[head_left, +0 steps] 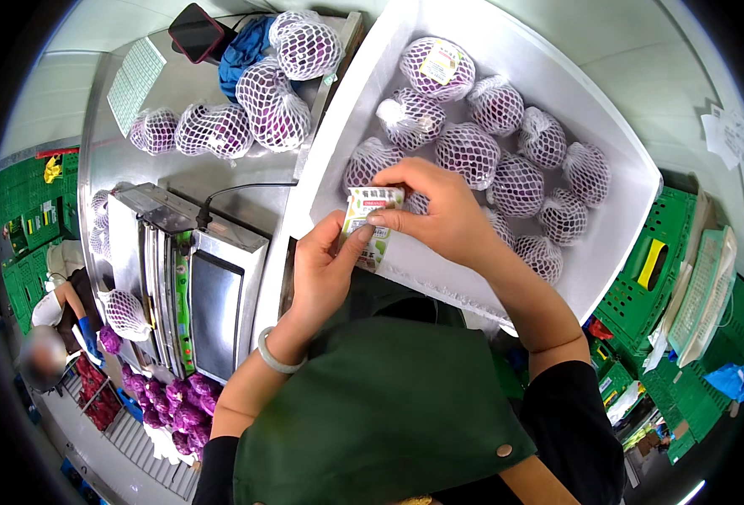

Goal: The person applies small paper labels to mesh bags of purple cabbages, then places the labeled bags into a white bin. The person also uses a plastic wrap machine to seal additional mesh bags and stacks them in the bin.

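Between the fingers and thumbs of both my hands is a small printed label, white with green and red. My left hand pinches its lower left side. My right hand has its thumb across the label's front and its index finger at the upper edge. Just beyond them, several purple cabbages in white foam nets fill a white foam box. One cabbage at the far end carries a similar label. My right hand hangs over the box's near left part and hides some cabbages.
On the steel table to the left are netted cabbages, a blue cloth, a phone and a metal machine with a dark panel. Bare purple cabbages lie nearer. Green crates stand right; another person is far left.
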{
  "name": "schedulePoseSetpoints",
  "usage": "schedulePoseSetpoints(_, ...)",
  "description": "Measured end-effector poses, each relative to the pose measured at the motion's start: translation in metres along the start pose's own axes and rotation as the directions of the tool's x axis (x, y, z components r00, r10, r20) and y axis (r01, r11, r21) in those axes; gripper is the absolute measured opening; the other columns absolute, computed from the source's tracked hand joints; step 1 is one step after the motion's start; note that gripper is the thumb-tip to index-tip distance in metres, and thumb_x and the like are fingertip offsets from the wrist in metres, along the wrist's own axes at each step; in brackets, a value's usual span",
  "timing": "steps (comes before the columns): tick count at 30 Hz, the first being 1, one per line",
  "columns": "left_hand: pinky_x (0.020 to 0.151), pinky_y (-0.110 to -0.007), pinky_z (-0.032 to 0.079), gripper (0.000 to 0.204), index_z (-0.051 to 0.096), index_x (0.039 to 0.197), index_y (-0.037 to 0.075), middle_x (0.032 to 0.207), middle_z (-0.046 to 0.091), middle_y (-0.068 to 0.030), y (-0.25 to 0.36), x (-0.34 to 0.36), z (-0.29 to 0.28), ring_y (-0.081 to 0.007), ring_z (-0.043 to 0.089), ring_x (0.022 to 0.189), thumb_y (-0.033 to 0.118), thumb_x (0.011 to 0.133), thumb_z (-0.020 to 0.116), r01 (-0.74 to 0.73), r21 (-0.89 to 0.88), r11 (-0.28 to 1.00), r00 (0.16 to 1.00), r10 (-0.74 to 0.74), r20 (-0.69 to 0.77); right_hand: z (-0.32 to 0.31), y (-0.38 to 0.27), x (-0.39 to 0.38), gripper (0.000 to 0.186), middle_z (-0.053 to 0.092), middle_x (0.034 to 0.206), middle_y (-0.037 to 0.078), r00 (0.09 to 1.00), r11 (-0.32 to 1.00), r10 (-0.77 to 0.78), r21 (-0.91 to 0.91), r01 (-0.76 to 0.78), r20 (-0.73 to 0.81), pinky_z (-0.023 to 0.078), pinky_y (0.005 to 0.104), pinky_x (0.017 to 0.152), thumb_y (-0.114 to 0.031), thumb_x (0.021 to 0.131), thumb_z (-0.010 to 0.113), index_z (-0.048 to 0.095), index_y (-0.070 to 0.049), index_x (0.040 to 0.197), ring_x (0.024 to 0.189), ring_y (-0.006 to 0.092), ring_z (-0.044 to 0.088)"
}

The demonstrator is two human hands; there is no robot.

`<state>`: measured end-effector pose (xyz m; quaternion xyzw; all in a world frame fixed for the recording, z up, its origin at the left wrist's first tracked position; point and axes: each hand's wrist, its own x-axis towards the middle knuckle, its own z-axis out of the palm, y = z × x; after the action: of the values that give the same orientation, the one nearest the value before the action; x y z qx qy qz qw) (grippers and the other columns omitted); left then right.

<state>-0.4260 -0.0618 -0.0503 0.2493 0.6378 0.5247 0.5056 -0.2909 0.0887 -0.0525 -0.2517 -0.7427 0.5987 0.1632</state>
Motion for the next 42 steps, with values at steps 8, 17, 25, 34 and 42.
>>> schedulePoseSetpoints(8, 0.071, -0.020, 0.046, 0.014, 0.064, 0.110, -0.001, 0.092, 0.065, 0.0010, 0.004, 0.002, 0.000, -0.0027, 0.056, 0.080, 0.005, 0.097, 0.061, 0.144, 0.088, 0.986, 0.988, -0.148, 0.046, 0.012, 0.016, -0.021, 0.026, 0.065, 0.087, 0.010, 0.982, 0.960, 0.181, 0.227, -0.163, -0.062, 0.049, 0.0293, 0.068, -0.020, 0.084, 0.076, 0.065, -0.003, 0.099, 0.076, 0.0174, 0.062)
schedulePoseSetpoints(17, 0.071, -0.021, 0.049, 0.008, 0.067, 0.099, -0.003, 0.088, 0.066, -0.0017, -0.010, 0.014, -0.009, -0.0066, 0.060, 0.078, 0.001, 0.094, 0.063, 0.051, -0.080, 0.996, 0.998, -0.048, 0.030, 0.022, 0.018, -0.025, 0.013, 0.061, 0.079, 0.007, 0.949, 0.924, -0.272, -0.318, 0.212, -0.161, 0.048, 0.0384, 0.061, -0.015, 0.081, 0.073, 0.066, -0.005, 0.087, 0.074, 0.0273, 0.060)
schedulePoseSetpoints(25, 0.063, -0.019, 0.039, 0.026, 0.069, 0.112, -0.003, 0.080, 0.058, 0.0043, 0.003, 0.014, -0.005, -0.0025, 0.048, 0.072, -0.003, 0.086, 0.071, 0.140, -0.116, 0.983, 0.988, -0.147, -0.049, 0.025, 0.026, -0.015, 0.010, 0.061, 0.075, 0.007, 0.950, 0.949, -0.243, -0.249, 0.192, -0.194, 0.047, 0.0355, 0.055, -0.008, 0.079, 0.074, 0.070, -0.005, 0.087, 0.067, 0.0254, 0.061)
schedulePoseSetpoints(34, 0.059, -0.020, 0.034, 0.013, 0.068, 0.100, -0.002, 0.071, 0.047, 0.0068, -0.003, 0.014, -0.040, -0.0024, 0.041, 0.066, 0.002, 0.088, 0.072, -0.003, 0.323, 0.946, 0.996, -0.026, 0.086, -0.006, 0.033, 0.007, 0.015, 0.069, 0.080, 0.005, 0.789, 0.897, 0.391, 0.389, -0.211, -0.473, 0.047, 0.0258, 0.060, -0.011, 0.085, 0.074, 0.073, -0.002, 0.096, 0.069, 0.0100, 0.060)
schedulePoseSetpoints(42, 0.067, -0.019, 0.037, 0.008, 0.065, 0.094, -0.001, 0.083, 0.053, 0.0035, 0.002, 0.020, -0.036, -0.0034, 0.046, 0.075, 0.008, 0.095, 0.066, -0.031, 0.106, 0.994, 0.998, 0.024, 0.066, -0.014, 0.157, 0.061, 0.029, 0.069, 0.093, 0.009, 0.840, 0.867, 0.167, -0.328, -0.375, -0.516, 0.051, 0.0349, 0.072, -0.021, 0.081, 0.077, 0.068, -0.003, 0.103, 0.081, 0.0232, 0.066)
